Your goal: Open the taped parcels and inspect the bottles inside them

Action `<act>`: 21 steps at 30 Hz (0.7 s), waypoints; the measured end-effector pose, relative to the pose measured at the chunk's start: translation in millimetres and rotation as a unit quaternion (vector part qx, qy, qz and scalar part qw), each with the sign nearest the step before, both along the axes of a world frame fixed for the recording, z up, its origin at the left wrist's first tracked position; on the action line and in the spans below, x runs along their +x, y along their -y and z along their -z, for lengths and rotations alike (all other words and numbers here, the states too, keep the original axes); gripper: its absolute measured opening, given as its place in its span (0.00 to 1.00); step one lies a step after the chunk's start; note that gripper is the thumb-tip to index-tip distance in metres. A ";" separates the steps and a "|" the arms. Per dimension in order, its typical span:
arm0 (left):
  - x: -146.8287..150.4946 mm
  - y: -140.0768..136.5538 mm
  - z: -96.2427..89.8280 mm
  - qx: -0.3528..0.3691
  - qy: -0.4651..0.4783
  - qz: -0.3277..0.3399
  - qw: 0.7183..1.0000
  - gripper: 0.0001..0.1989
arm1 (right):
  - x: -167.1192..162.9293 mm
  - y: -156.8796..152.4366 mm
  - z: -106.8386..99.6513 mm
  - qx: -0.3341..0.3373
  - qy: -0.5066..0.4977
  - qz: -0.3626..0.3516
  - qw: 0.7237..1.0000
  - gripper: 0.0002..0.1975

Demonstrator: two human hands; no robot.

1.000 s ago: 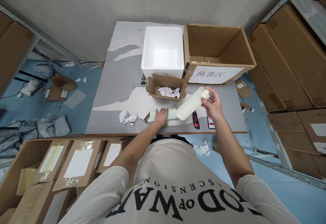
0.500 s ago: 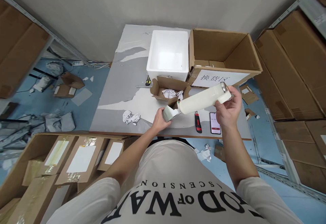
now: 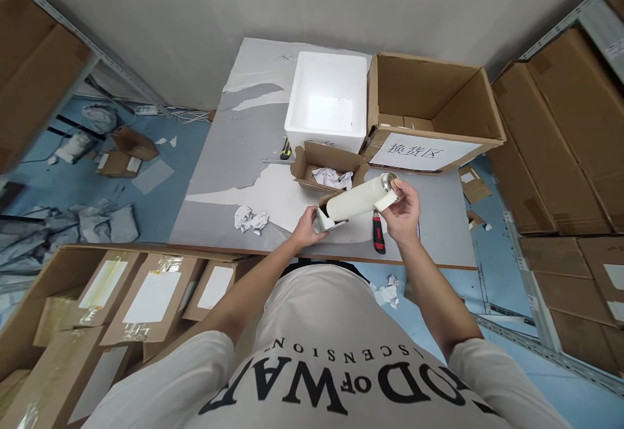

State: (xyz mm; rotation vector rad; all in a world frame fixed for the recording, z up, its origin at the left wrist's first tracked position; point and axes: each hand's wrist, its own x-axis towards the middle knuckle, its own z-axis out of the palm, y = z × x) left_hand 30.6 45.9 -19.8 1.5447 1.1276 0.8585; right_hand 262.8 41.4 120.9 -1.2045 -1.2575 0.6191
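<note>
My right hand (image 3: pixel 402 213) grips a cream-coloured bottle (image 3: pixel 355 199) by its metal-topped end. The bottle lies tilted, its other end at the mouth of a small pale-green box (image 3: pixel 322 221). Around that box my left hand (image 3: pixel 308 229) is closed; its flaps stand open toward the bottle. How far the bottle's end reaches into the box I cannot tell. Just behind is an open brown carton (image 3: pixel 305 175) holding crumpled white paper (image 3: pixel 332 178). A red and black utility knife (image 3: pixel 379 234) lies on the table close to my right hand.
A white foam box (image 3: pixel 302 131) and a large cardboard box (image 3: pixel 441 131) with a handwritten sign stand at the back of the table (image 3: pixel 214 156). A yellow-black knife (image 3: pixel 285 149) and crumpled paper (image 3: pixel 250 220) lie left. Parcels (image 3: pixel 155 299) fill a box at lower left.
My right hand has brought the bottle left and nearer the small box, so its end now meets the box's opening. My left hand stays around the box.
</note>
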 end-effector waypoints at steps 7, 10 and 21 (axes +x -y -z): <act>-14.0 -5.6 -1.7 -0.012 -0.039 0.053 0.998 0.36 | -5.3 1.8 -4.8 -0.063 0.076 -0.189 0.977 0.23; -18.9 -9.3 1.5 -0.016 -0.062 0.064 0.996 0.36 | -15.4 1.2 -0.5 -0.058 0.095 -0.216 0.970 0.22; -20.7 -14.1 14.4 -0.043 -0.036 0.075 0.996 0.34 | -23.7 -4.1 -4.3 0.064 0.255 -0.270 0.926 0.21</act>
